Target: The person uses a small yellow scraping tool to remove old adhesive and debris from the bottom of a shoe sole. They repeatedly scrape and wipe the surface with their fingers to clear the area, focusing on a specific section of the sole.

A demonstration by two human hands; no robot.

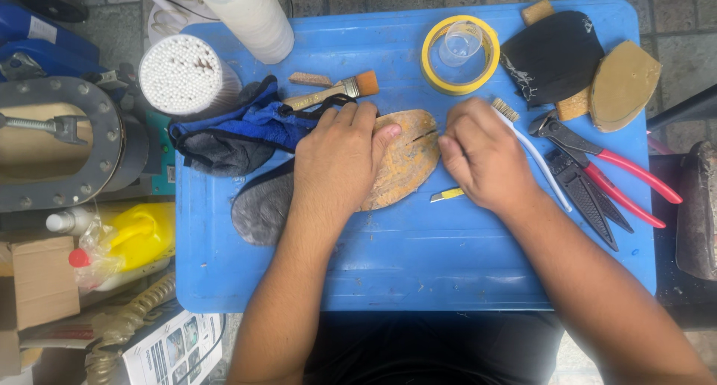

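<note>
My left hand (pixel 340 161) lies flat on a worn tan shoe sole (pixel 407 157) in the middle of a blue plastic table (pixel 418 258), pressing it down. A slit runs across the sole's right end. My right hand (pixel 482 157) is closed around a small yellow-handled knife (pixel 447 195), whose tip pokes out below the fist, right at the sole's edge. A grey insole piece (pixel 261 206) lies under my left wrist.
Paintbrush (pixel 336 92), blue and grey cloth (pixel 231 135), yellow tape roll (pixel 459 54) with a clear cup inside, white toothbrush (pixel 534 157), red-handled pliers (pixel 605 165), black pliers (pixel 586 194), black shoe piece (pixel 553 56) and tan sole (pixel 624 82). Metal machine (pixel 60 142) and yellow bottle (pixel 138 239) at left.
</note>
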